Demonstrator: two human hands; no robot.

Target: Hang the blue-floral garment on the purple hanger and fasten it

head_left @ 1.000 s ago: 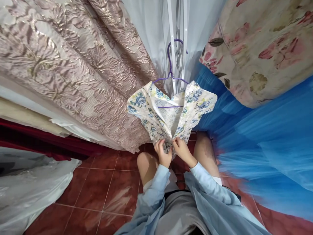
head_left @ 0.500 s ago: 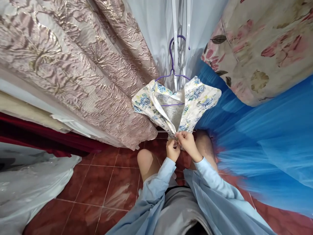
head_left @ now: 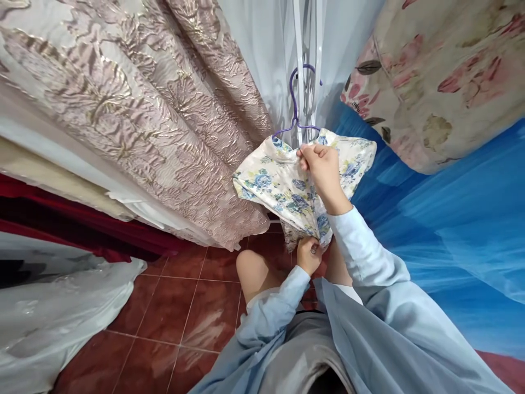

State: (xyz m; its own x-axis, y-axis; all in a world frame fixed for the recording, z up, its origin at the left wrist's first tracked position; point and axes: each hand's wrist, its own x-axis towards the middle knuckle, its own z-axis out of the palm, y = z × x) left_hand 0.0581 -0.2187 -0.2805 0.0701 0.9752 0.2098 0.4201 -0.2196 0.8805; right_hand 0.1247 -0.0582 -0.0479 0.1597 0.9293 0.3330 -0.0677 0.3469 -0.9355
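Holds the floral top [head_left: 283, 189], white with blue and yellow-green blooms, at the middle of the scene. Pinches its upper edge by the neckline between thumb and fingertips of the right hand [head_left: 325, 169], with the back of that hand turned up. Curls the left hand [head_left: 308, 257] around the lower end of the same top, nearer than the right, with thumb and fingers closed on the cloth; cannot tell exactly which fold lies between them.

Has the top's shoulders on a purple hanger [head_left: 293, 101], with its hook at the far side, overlapping white strips [head_left: 298, 41] before white drapery [head_left: 262, 49]; cannot tell what bears the hook.

Faces pink brocade [head_left: 156, 115] with a metallic sheen on the left, beyond dark red cloth [head_left: 77, 221] and, nearer, a sheer white cloth [head_left: 86, 312]. Has blue tulle [head_left: 443, 235] on the right, below a cream cloth [head_left: 455, 93] with pink flowers. Wears light blue sleeves [head_left: 369, 249] over a gray shirt [head_left: 309, 345], with bare knees [head_left: 253, 268] above red floor tiles [head_left: 162, 306].
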